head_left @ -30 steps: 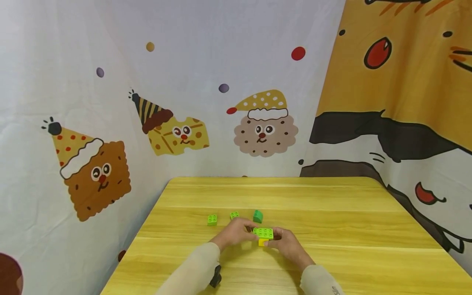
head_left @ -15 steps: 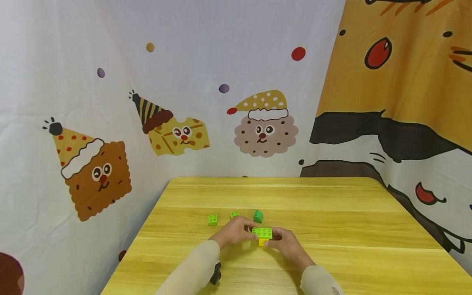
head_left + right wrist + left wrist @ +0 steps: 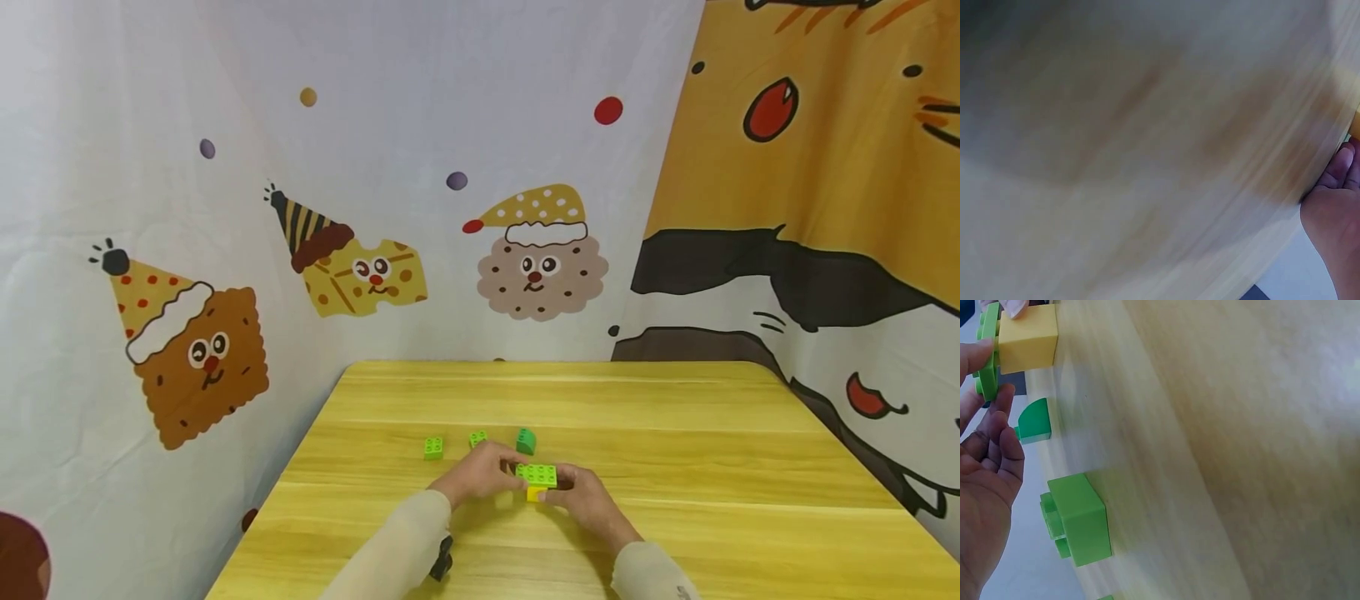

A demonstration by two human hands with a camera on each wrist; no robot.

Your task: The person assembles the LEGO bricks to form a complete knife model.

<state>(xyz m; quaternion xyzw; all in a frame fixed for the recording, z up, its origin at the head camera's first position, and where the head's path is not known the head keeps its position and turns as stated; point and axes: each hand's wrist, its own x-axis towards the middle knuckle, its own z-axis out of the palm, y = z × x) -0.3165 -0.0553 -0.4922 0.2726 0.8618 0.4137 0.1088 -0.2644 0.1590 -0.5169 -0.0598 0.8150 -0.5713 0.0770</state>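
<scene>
In the head view, a flat lime-green building brick (image 3: 536, 475) with rows of studs lies over a yellow brick (image 3: 536, 494), overhanging it on both sides. My left hand (image 3: 483, 473) pinches the green brick at its left end; the left wrist view has the thumb on its studded face and fingers beneath. My right hand (image 3: 588, 497) holds the yellow brick from the right, its fingertips (image 3: 1013, 306) on that brick's side. A narrow gap with studs shows between green brick and yellow block (image 3: 1029, 339) in the left wrist view.
Beyond the hands on the wooden table (image 3: 712, 467) are a dark green curved brick (image 3: 526, 442) and two lime-green bricks, one at the left (image 3: 433, 448), the other (image 3: 477, 437) partly behind my left hand. A small black object (image 3: 442, 558) shows by the left sleeve.
</scene>
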